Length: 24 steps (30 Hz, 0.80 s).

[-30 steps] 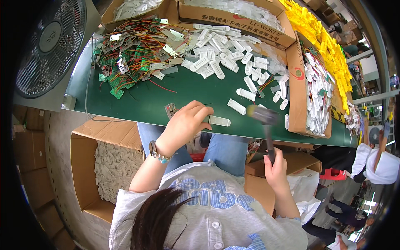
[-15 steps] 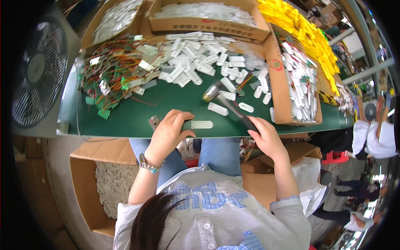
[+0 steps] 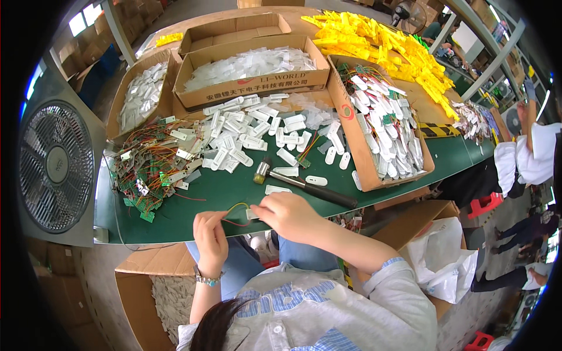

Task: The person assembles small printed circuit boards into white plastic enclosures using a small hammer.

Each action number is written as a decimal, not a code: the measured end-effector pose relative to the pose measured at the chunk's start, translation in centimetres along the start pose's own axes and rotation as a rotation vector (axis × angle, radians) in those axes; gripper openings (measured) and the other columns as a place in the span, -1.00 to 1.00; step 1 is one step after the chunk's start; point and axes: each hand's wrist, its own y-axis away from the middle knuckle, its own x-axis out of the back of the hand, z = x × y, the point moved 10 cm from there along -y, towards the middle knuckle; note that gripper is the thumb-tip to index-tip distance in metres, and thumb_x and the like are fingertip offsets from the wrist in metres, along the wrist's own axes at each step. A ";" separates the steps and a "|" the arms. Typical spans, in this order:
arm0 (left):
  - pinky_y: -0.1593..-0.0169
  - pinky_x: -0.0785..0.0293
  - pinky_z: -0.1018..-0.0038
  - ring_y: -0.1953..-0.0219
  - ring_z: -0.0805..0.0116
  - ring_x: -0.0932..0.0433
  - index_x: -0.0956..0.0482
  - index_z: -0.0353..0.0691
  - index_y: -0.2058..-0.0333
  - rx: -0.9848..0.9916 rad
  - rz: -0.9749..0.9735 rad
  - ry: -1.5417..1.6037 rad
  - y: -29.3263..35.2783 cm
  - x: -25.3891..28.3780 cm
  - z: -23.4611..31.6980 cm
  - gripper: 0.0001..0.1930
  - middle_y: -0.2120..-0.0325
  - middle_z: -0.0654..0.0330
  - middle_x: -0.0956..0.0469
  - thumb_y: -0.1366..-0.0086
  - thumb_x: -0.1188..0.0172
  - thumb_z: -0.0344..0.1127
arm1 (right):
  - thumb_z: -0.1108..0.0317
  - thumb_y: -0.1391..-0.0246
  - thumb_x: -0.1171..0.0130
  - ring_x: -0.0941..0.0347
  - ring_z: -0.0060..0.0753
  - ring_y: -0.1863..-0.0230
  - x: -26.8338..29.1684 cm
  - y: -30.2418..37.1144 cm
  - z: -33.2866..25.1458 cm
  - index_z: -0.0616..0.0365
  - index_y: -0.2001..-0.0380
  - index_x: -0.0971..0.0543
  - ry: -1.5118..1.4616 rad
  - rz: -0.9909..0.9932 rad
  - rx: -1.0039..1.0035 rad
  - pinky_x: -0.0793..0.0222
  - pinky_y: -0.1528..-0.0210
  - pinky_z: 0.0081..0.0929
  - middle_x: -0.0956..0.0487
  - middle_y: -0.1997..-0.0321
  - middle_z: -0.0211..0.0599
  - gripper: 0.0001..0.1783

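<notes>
My left hand [image 3: 211, 238] is closed, its fingertips pinched at one end of thin red and yellow-green wires [image 3: 237, 205] by the table's front edge. The wires bow across to a small pale piece [image 3: 252, 214], which my right hand [image 3: 288, 216] pinches between thumb and fingers. What lies inside the left pinch is hidden. Just beyond my right hand, a hammer [image 3: 313, 189] rests on the green table, its metal head to the left and black handle to the right. A white plastic case [image 3: 276, 189] lies partly behind my right hand.
Tangled circuit boards with wires [image 3: 155, 167] cover the table's left side. Loose white cases [image 3: 234, 137] form a heap mid-table. Cardboard boxes stand behind, one of clear plastic pieces [image 3: 252, 65]; another box [image 3: 366, 169] holds wired white cases at right. A fan [image 3: 57, 167] stands left.
My right hand has let go of the hammer, now lying on the table, and moved left. My left hand has left the white case and holds wires. The view has tilted toward the far side.
</notes>
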 end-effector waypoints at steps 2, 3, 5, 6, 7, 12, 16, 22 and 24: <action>0.14 -0.41 0.30 0.26 0.07 -0.48 -0.41 -0.30 0.09 0.025 0.149 0.002 0.8 1.8 -1.0 -0.75 0.27 0.04 -0.54 -0.27 0.02 -0.66 | 0.41 0.02 -0.32 -0.54 -0.33 0.32 5.1 -1.0 0.6 0.01 0.18 -0.70 -0.073 0.037 -0.050 -0.51 0.30 -0.38 -0.55 0.37 -0.38 -0.74; 0.14 -0.41 0.30 0.26 0.07 -0.48 -0.41 -0.30 0.09 0.024 0.155 -0.001 0.8 1.7 -1.1 -0.75 0.27 0.04 -0.54 -0.27 0.02 -0.66 | 0.43 0.05 -0.35 -0.54 -0.30 0.30 8.0 -1.4 1.5 -0.01 0.17 -0.69 -0.015 0.100 -0.061 -0.53 0.34 -0.38 -0.56 0.34 -0.36 -0.70; 0.13 -0.40 0.32 0.20 0.08 -0.47 -0.41 -0.31 0.09 0.246 0.129 -0.056 1.3 1.5 -3.8 -0.76 0.20 0.00 -0.52 -0.29 0.01 -0.65 | 0.54 0.03 -0.29 -0.54 -0.22 0.23 14.1 -2.9 2.9 0.00 0.12 -0.66 0.217 0.160 -0.045 -0.53 0.19 -0.34 -0.57 0.29 -0.30 -0.65; 0.08 -0.42 0.29 0.14 0.04 -0.47 -0.43 -0.34 0.07 0.351 0.111 -0.046 2.1 1.4 -5.2 -0.74 0.13 -0.05 -0.49 -0.28 0.01 -0.66 | 0.56 0.01 -0.26 -0.55 -0.18 0.18 17.2 -3.5 4.5 0.06 0.14 -0.66 0.296 0.232 -0.082 -0.51 0.11 -0.30 -0.60 0.23 -0.27 -0.68; 0.08 -0.42 0.29 0.14 0.04 -0.47 -0.43 -0.34 0.07 0.368 0.117 -0.058 2.3 1.3 -5.5 -0.74 0.13 -0.05 -0.49 -0.28 0.01 -0.66 | 0.52 -0.06 -0.24 -0.56 -0.16 0.15 21.1 -3.9 5.6 0.12 0.14 -0.66 0.457 0.288 -0.132 -0.49 0.10 -0.30 -0.62 0.18 -0.23 -0.74; -0.05 -0.42 0.19 0.07 -0.04 -0.47 -0.47 -0.36 0.06 0.301 -0.014 -0.140 0.2 -1.0 -4.6 -0.65 0.11 -0.05 -0.49 -0.16 0.01 -0.69 | 0.29 -0.19 -0.22 -0.58 -0.13 0.22 33.8 -0.1 16.5 0.07 0.09 -0.68 0.711 0.546 -0.431 -0.46 0.12 -0.24 -0.63 0.19 -0.18 -0.75; -0.04 -0.43 0.18 0.07 -0.03 -0.46 -0.48 -0.36 0.10 0.271 -0.031 -0.156 0.2 -1.3 -4.3 -0.63 0.12 0.00 -0.51 -0.07 -0.02 -0.69 | 0.27 -0.17 -0.21 -0.56 -0.10 0.16 29.8 0.7 24.3 0.08 0.15 -0.68 0.877 0.269 -0.551 -0.47 0.09 -0.20 -0.62 0.21 -0.16 -0.77; -0.01 -0.45 0.20 0.11 0.02 -0.48 -0.51 -0.34 0.14 0.260 -0.027 -0.219 0.6 -1.2 -4.4 -0.65 0.16 0.04 -0.52 -0.05 -0.06 -0.68 | 0.34 -0.09 -0.16 -0.56 -0.10 0.14 13.9 -7.9 20.5 0.07 0.33 -0.68 0.564 0.007 -0.287 -0.49 0.09 -0.17 -0.62 0.26 -0.23 -0.85; 0.01 -0.46 0.21 0.12 0.04 -0.50 -0.52 -0.33 0.14 0.242 -0.022 -0.227 0.5 -1.2 -4.3 -0.65 0.17 0.06 -0.53 -0.04 -0.09 -0.67 | 0.36 -0.07 -0.13 -0.57 -0.12 0.13 8.0 -10.7 19.2 0.05 0.36 -0.67 0.542 -0.121 -0.210 -0.52 0.12 -0.17 -0.62 0.27 -0.25 -0.85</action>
